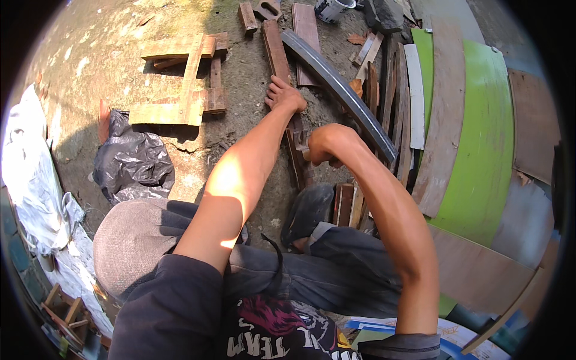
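My left hand [284, 96] is closed over a reddish-brown wooden strip [276, 51], which lies lengthwise on the ground ahead of me. Nearer to me, my right hand [329, 144] is curled into a grip beside the strip's near end. A small tan and greyish end shows at its left side, perhaps a tool, but the fingers hide most of it. Another narrow brown wood piece [294, 159] lies just left of that hand. Past the right hand stretches a long dark grey bar [345, 90], slanting from far left to near right.
A nailed wooden frame [192, 84] lies to the left, with a black plastic bag [135, 162] nearer. Stacked wood strips [399, 102] and green boards [477, 144] fill the right side. A saw handle [267, 9], a white bucket [333, 9] and a dark stone [384, 15] sit at the far side.
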`<state>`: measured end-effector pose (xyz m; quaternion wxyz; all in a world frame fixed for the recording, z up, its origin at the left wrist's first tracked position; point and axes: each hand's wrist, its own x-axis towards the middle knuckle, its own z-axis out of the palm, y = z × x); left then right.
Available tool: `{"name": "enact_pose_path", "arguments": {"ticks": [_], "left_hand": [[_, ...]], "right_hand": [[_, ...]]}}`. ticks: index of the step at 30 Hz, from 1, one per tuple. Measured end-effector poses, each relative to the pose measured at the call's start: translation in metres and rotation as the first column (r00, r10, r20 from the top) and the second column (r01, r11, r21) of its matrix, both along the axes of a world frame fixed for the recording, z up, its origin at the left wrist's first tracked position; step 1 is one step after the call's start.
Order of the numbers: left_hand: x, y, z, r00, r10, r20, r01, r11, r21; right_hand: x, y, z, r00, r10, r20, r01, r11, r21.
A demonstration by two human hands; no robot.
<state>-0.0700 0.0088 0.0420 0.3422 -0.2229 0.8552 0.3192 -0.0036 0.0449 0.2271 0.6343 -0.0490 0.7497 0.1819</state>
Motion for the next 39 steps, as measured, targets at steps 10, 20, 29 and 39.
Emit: {"name": "enact_pose_path", "arguments": {"ticks": [10, 20, 29, 39], "left_hand": [[0.008, 0.004, 0.003, 0.998, -0.02, -0.059, 0.018, 0.999, -0.026], [0.009, 0.006, 0.006, 0.997, -0.033, -0.067, 0.029, 0.998, -0.053], [0.009, -0.002, 0.011, 0.999, 0.002, -0.045, -0.001, 0.999, 0.036], [0.005, -0.003, 0.009, 0.999, 0.003, -0.04, -0.003, 1.0, 0.002]], "right_hand": [[0.023, 0.036, -0.001, 0.976, 0.08, -0.203, -0.096, 0.993, -0.069], [0.013, 0.016, 0.015, 0.971, 0.208, -0.116, -0.216, 0.974, -0.062], [0.052, 0.016, 0.005, 0.917, 0.008, -0.399, -0.057, 0.992, -0.112], [0.076, 0.012, 0.009, 0.845, -0.103, -0.524, 0.016, 0.986, -0.167]]}}
